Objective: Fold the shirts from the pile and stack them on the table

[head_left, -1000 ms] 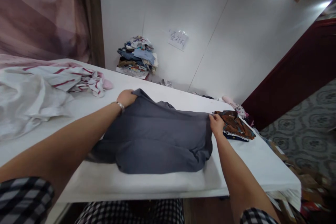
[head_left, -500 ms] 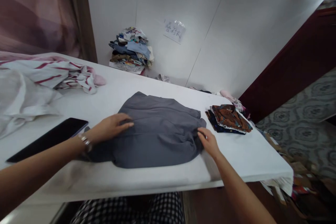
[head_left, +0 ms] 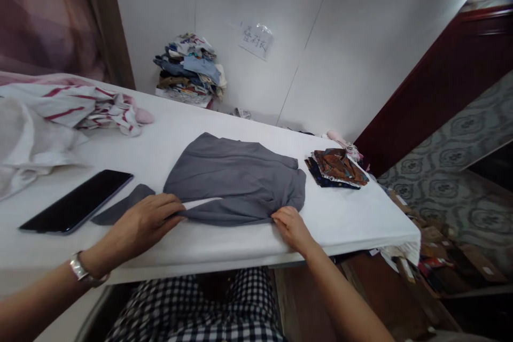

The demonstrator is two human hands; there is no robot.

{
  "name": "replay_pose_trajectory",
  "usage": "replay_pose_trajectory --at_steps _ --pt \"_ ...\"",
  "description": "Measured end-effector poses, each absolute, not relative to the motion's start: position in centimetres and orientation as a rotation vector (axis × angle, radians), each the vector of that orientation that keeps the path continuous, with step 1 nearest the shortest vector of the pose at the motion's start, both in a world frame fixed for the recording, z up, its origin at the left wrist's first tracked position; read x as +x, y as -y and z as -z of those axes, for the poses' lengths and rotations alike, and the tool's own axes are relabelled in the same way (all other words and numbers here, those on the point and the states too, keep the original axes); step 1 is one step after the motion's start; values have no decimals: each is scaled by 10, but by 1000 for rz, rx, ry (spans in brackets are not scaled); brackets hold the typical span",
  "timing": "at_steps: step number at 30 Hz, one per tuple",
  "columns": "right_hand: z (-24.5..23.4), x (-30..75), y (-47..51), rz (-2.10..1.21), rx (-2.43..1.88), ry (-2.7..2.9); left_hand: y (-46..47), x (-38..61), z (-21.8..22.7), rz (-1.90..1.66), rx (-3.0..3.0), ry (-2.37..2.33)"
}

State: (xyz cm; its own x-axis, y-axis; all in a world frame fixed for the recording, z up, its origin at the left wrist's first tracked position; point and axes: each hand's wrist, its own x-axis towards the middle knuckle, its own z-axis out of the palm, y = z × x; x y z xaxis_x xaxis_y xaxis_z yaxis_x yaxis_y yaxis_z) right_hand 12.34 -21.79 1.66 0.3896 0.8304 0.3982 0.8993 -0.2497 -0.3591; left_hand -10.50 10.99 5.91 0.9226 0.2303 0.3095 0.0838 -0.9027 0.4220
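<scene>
White-topped table (head_left: 224, 248) fills the middle of the frame, set against a pale panelled wall. A grey garment (head_left: 236, 179) lies flattened at centre, near the table's front edge, with one narrow strip of it trailing off to the left.

The left hand (head_left: 140, 224), with a metal watch (head_left: 79, 268) on its wrist, is at the lower left of the garment. Its thumb and fingers are closed on a fold of the near hem. The right hand (head_left: 292, 227) sits at the garment's lower right corner with its fingers curled onto the edge; whether they pinch the cloth or only press on it cannot be made out.

A dark phone (head_left: 78, 200) lies face up on the table, left of the garment and just beyond the trailing strip. At far left a red-striped white cloth (head_left: 80, 107) and a plain white cloth (head_left: 28, 144) lie rumpled. Right of the garment, close to it but apart, sits a small stack of folded patterned cloths (head_left: 336, 168). Against the wall at upper centre stands a pile of mixed clothes (head_left: 188, 67), with a handwritten paper sign (head_left: 256, 40) taped up beside it. Checked trousers (head_left: 200, 312) show along the bottom of the frame, below the table edge.
</scene>
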Motion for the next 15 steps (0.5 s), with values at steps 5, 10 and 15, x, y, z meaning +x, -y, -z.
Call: replay_pose_trajectory --at_steps 5,10,15 --pt "-29 91 212 91 -1987 1393 -69 -94 -89 -452 2422 -267" --pt "-15 70 175 -268 -1794 1012 0 -32 -106 -460 2271 -23" --pt "-20 114 191 -287 -1315 354 2 10 -91 -429 2225 48"
